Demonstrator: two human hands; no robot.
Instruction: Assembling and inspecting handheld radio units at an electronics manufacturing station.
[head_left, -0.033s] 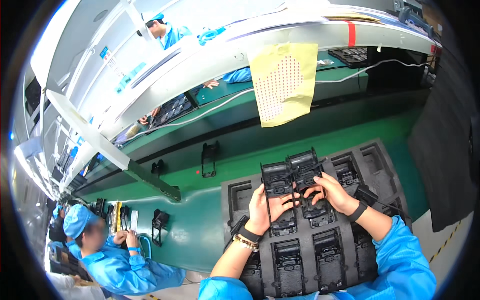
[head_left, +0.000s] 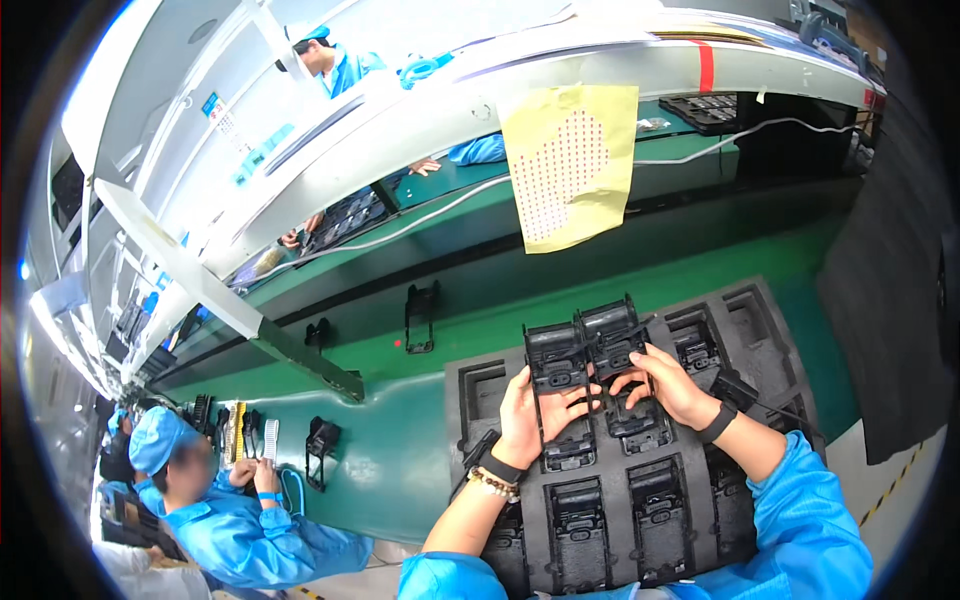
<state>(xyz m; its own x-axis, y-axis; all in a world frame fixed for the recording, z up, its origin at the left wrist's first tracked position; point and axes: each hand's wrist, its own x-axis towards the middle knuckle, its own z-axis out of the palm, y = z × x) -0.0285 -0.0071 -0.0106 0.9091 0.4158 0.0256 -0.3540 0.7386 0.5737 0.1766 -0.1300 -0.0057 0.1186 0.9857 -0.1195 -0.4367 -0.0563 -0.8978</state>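
My left hand (head_left: 524, 420) is closed on a black plastic frame (head_left: 558, 368), thumb along its left side and fingers behind its open lower part. Close beside it, my right hand (head_left: 672, 384) grips a second black plastic frame (head_left: 610, 325) by its right edge, thumb in front. Both frames are held upright side by side above a dark grey foam tray (head_left: 538, 520), their upper parts touching or nearly so. Similar black frames (head_left: 578, 530) lie in the tray's pockets below my hands. Fingertips behind the frames are partly hidden.
Another black frame (head_left: 421, 318) lies on the green bench (head_left: 385, 420), with one more (head_left: 320, 452) near a co-worker (head_left: 250, 530) at the left. A white post (head_left: 185, 265) rises left of the tray. Yellow paper (head_left: 570, 170) hangs from the shelf ahead; a black curtain (head_left: 890, 280) hangs right.
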